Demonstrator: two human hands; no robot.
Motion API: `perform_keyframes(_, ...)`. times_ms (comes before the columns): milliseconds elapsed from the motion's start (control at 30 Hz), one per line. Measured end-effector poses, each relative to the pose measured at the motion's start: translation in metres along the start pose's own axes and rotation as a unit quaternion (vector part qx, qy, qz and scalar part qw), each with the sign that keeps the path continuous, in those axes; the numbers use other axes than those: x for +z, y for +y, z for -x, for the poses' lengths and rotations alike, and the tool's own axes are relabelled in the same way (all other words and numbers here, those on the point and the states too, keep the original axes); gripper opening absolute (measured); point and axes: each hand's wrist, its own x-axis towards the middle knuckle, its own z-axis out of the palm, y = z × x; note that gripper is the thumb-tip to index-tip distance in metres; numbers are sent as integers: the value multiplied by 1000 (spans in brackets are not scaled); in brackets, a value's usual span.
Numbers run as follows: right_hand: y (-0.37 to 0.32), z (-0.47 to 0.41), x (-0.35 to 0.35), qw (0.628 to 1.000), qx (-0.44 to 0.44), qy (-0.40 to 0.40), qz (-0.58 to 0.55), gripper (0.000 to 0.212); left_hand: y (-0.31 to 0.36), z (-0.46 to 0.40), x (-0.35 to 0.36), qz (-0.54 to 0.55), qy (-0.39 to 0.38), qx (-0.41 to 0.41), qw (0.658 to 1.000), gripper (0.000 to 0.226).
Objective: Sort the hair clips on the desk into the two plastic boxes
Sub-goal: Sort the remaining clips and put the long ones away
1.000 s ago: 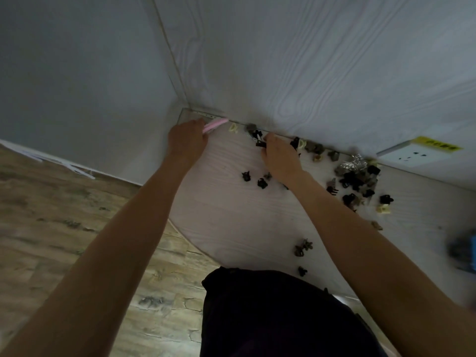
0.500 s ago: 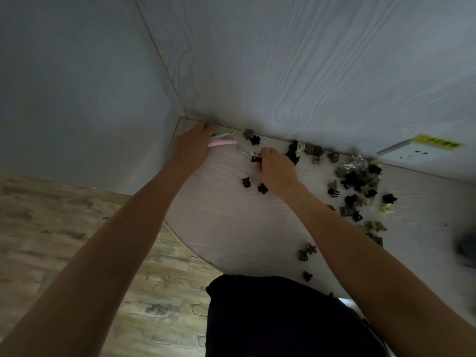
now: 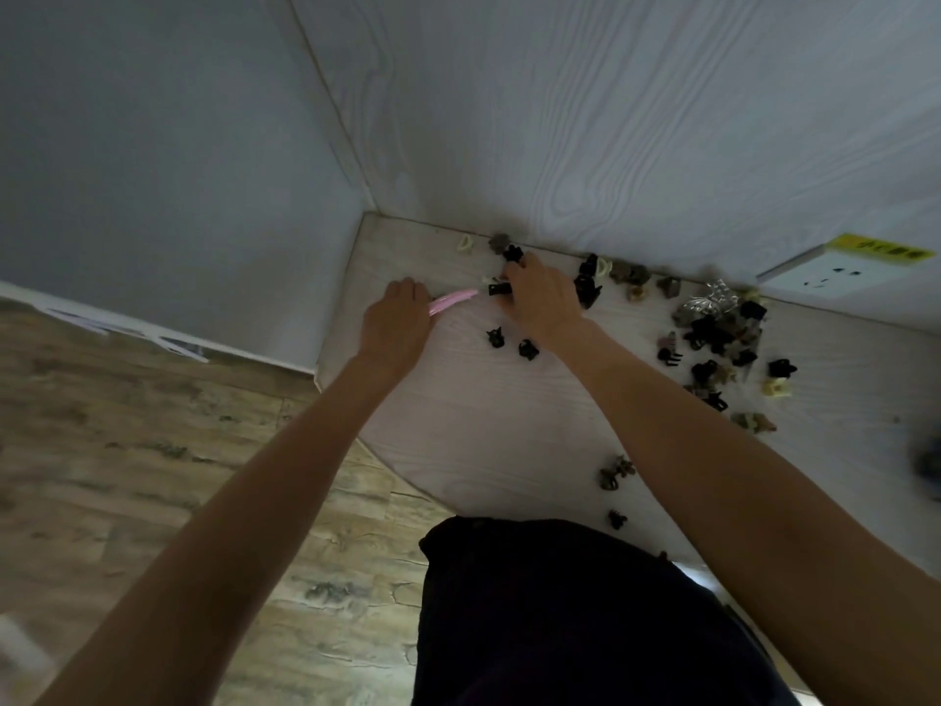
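Pink clip (image 3: 452, 301) now farther from wall, rightward-pointing

Both arms reach forward, left hand (image 3: 396, 326) and right hand (image 3: 542, 298) with fingers curled

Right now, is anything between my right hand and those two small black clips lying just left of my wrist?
Nothing visible stands between them. The right hand is at a black clip near the wall, and the two small black clips lie on bare desk beside the wrist.
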Motion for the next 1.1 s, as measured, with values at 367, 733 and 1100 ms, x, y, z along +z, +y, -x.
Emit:
perform_keyframes(367,37,92,-24,970,115,120,-180,31,36,19,-30,97,-3,-72,993,35)
perform_keyframes(733,154,323,-7,869,311,226,-312,21,246,54,-25,342,-135,66,928,25)
perform_keyframes(1100,360,504,18,850,447,218,-175,33,480,100,-6,205,-159,284,923,24)
